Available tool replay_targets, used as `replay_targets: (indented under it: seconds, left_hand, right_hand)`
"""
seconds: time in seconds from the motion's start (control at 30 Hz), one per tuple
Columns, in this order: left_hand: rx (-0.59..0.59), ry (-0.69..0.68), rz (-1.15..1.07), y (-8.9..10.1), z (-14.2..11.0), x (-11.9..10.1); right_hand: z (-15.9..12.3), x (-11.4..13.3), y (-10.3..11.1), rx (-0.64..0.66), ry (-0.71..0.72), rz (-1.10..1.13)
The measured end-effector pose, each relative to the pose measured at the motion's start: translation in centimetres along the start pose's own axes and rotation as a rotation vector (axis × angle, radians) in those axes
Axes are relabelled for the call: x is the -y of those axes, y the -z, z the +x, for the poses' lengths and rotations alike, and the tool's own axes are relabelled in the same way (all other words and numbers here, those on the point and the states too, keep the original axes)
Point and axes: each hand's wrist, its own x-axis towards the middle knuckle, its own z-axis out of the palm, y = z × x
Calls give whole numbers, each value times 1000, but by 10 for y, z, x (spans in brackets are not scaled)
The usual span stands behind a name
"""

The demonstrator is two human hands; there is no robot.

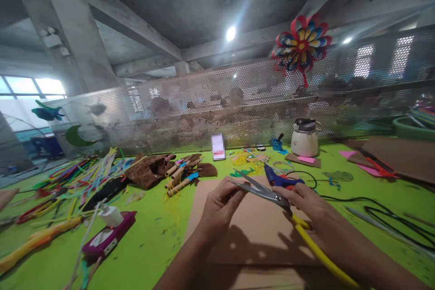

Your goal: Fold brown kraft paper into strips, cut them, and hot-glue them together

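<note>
My right hand grips a pair of scissors with yellow handles; the blades stand apart and point left toward my other hand. The fingers of my left hand are pinched together close to the blade tips, and anything between them is too small or hidden to make out. Both hands hover over a brown cardboard sheet on the green table. Just behind the scissors lies a blue glue gun with an orange-red trigger, partly covered by my right hand.
Left of me are a purple power strip, a yellow-orange tool and colourful strips. Rolled brown paper pieces lie further back. A white kettle and black cable are right. Another person's hand shows at the left edge.
</note>
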Motion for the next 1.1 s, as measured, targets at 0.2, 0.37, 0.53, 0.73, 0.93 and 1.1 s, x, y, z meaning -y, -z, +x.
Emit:
replay_targets:
  seconds: [0.2,0.37,0.53,0.73,0.93,1.1]
  left_hand:
    - [46,-6,0,-1,0,1]
    - [49,12,14,-1,0,-1]
    - [38,0,0,-2,1,-2]
    - [42,-33,-32,-1,1,0]
    - [78,-18,-13,2,1,1]
    - [53,-11,14,2,1,1]
  right_hand:
    - [-1,2,6,-2,49,-41]
    - [-1,0,4,-38,67,-70]
    - [-3,0,4,-31,62,-90]
    - [-2,1,6,0,66,-51]
    - [-3,-1,4,-25,79,-51]
    - [-4,0,5,-53,80,-80]
